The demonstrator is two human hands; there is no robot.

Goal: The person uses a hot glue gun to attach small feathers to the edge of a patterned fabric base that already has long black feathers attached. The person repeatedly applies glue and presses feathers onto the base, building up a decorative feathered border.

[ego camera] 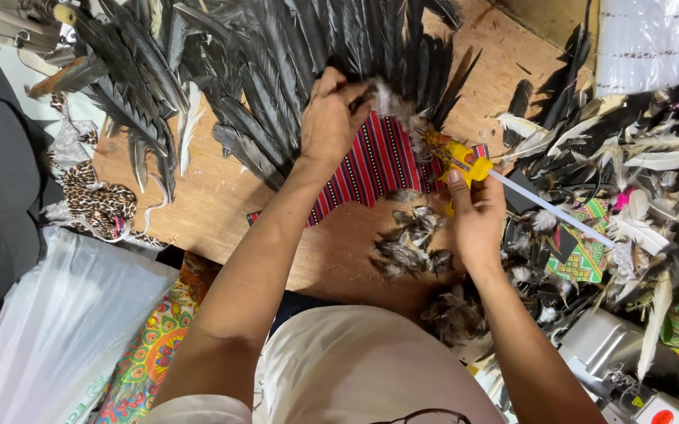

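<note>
This is a craft workshop where feather pieces are made by hand. A bare wooden tabletop (221, 196) carries a wide fan of dark feathers (261, 71), with a red striped woven cloth (371, 165) just below the fan. Right of the fan lies a loose heap of black and white feathers (630, 149). A yellow glue gun (461, 161) sits beside the cloth, and leopard-print fabric scraps (92, 196) lie left of the fan.

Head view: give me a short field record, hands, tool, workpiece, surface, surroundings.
left hand: pressing on the base of the feather fan
right hand: holding a yellow glue gun, nozzle toward the fan base
workpiece: dark feathers fanned over striped red cloth
surface: wooden table
loose: small feather tufts by the right hand; feather pile at right
</note>
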